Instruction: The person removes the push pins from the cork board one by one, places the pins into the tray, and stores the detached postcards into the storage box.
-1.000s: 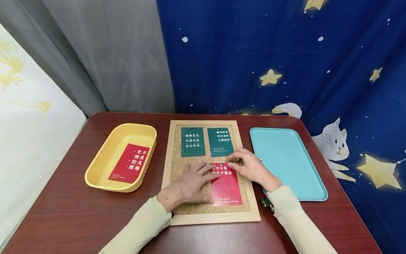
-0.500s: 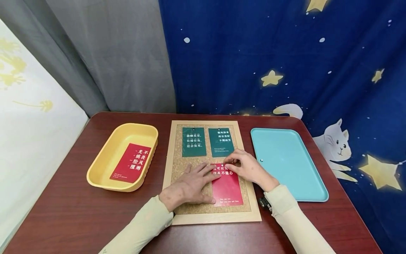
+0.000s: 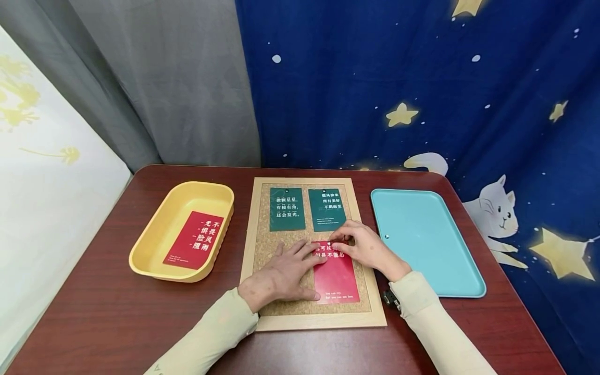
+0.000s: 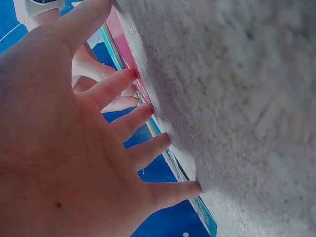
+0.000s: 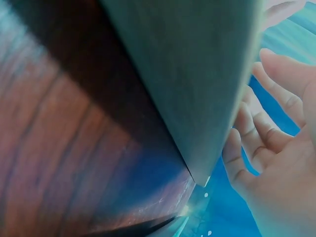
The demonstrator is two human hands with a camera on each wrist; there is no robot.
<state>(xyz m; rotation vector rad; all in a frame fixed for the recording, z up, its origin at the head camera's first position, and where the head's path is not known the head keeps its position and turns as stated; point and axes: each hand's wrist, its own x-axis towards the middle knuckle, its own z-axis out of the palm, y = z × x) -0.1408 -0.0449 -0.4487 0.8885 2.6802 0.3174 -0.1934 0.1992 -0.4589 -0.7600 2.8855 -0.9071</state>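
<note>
A dark reddish-brown wooden tabletop [image 3: 108, 312] sits in a corner, grey curtain behind on the left, deep blue starry cloth with a white cat on the right. Our landmark is the wood-framed cork pinboard [image 3: 262, 245] lying flat in the middle. Left of the pinboard, a yellow oblong plastic basket [image 3: 154, 250] with one red card with white lettering [image 3: 194, 240] lying inside it. On the pinboard's far half, two dark green cards [image 3: 287, 209] side by side, each pinned at the top. Below them, on the near right part of the pinboard, there's the red printed card [image 3: 336, 276], flat on the cork. The left hand [image 3: 281, 273] lies flat with fingers spread and straight, pressing on the cork and the card's left edge; the left wrist view shows the fingertips [image 4: 133, 74] on the board. The right hand [image 3: 363, 246] is at the card's top edge, thumb and fingers curled together around a small pushpin [image 3: 329, 242] there, pinching it. Right of the pinboard, a light blue rectangular plastic tray [image 3: 464, 271], with a tiny pin [image 3: 386, 236] lying near its left edge.
</note>
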